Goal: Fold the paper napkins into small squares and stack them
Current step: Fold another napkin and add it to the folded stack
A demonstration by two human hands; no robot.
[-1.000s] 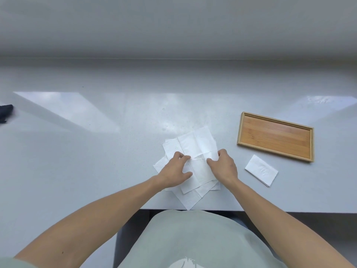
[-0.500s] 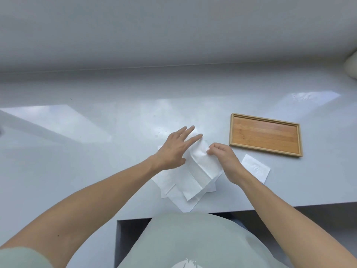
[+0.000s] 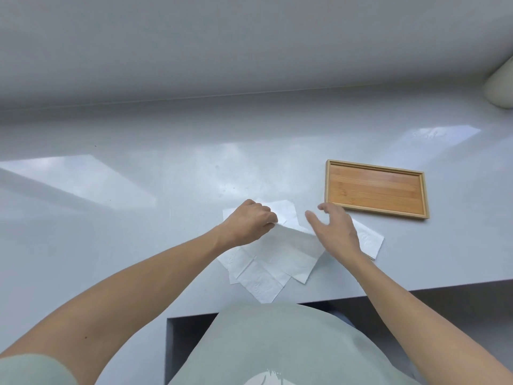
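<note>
A loose heap of thin white paper napkins (image 3: 266,262) lies spread near the front edge of the pale grey glossy worktop (image 3: 138,218), just below the middle of the frame, their corners fanned out at odd angles towards the lower edge. The left hand (image 3: 249,222) is curled closed, its grip pinching the upper edge of the top white napkin sheet (image 3: 291,245), which rises off the heap in a soft slope. The right hand (image 3: 336,232) hovers over the sheet's right side with its grip open, fingers spread and holding nothing as far as I can see. Just right of that hand lies an already folded white napkin square (image 3: 370,241), partly hidden by the wrist, and above it, right of centre, sits a shallow rectangular bamboo tray (image 3: 330,182) with nothing in it. From here the paper looks nearly weightless and limp: it sags where unsupported and would likely tear or crumple under a hard tug. The sheets probably cling to each other, so lifting one may drag the next along. I would take it by an edge or corner with light fingertips, press the other palm flat to hold the crease, and smooth outward. The glossy worktop may let the heap slide about.
</note>
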